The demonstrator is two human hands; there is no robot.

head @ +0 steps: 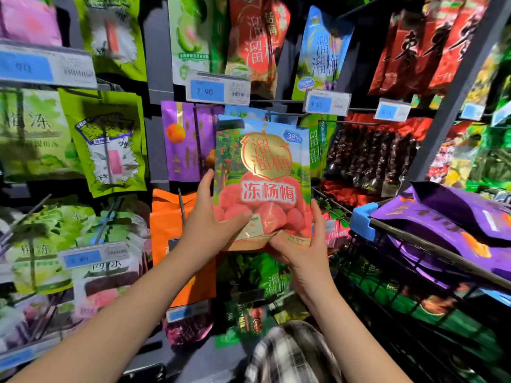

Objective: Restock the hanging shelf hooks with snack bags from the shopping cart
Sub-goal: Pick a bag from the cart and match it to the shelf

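A snack bag with red berries and a gold seal on a blue-green front stands upright in the middle of the view, up against the hanging shelf. More bags of the same kind sit right behind it. My left hand grips its lower left edge, thumb across the front. My right hand holds the bottom right corner from below. The bag's top edge reaches a metal hook under the price rail. The shopping cart stands at the right with purple snack bags piled in it.
Hanging bags fill the shelf: green ones at left, purple ones behind the held bag, orange ones below, dark red ones at right. Price tags line the rails. A grey upright post rises beside the cart.
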